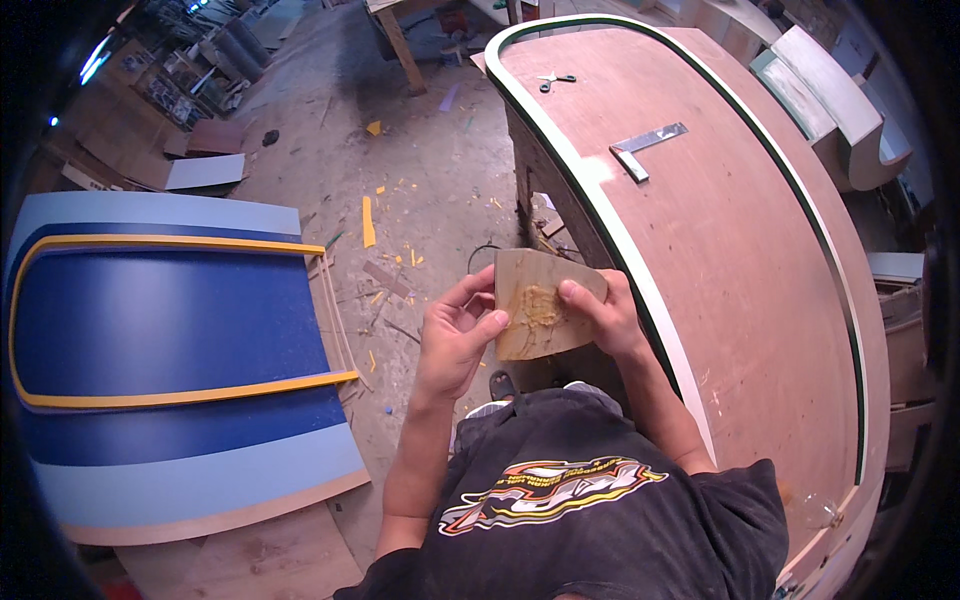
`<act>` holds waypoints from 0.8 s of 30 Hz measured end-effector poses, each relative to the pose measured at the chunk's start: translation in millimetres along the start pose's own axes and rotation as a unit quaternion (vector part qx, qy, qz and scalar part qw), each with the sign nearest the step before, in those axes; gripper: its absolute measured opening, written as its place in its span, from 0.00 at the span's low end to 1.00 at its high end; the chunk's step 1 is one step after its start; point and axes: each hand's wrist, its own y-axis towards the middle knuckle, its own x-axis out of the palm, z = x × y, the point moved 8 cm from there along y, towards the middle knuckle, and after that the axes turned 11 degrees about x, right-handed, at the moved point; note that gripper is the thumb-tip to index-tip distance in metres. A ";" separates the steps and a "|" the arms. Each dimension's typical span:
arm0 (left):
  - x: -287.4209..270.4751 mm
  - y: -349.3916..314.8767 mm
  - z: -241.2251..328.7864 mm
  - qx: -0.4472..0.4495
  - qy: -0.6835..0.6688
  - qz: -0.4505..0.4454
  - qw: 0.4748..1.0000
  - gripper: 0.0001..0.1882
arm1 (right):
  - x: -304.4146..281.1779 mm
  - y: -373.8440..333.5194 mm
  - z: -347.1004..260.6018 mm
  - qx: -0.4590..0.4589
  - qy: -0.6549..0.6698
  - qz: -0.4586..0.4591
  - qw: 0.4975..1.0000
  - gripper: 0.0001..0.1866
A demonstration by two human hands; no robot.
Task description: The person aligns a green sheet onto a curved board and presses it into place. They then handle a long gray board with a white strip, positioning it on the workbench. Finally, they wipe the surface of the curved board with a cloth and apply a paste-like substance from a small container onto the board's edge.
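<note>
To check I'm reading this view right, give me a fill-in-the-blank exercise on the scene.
1. The left hand and the ____ hand hold the tan piece.
2. The scissors on the brown panel have ____ handles.
3. The U-shaped strip on the blue panel is coloured ____.

Missing words: right; black; yellow.

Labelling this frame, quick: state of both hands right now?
Left hand: holding the left edge of the tan wooden piece.
Right hand: holding its right side, thumb on its face.
</note>
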 end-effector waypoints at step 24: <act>-9.4 -5.7 -11.2 -0.095 0.074 0.009 0.993 0.24 | 13.1 -6.0 -3.8 0.022 -0.116 -0.087 0.989 0.16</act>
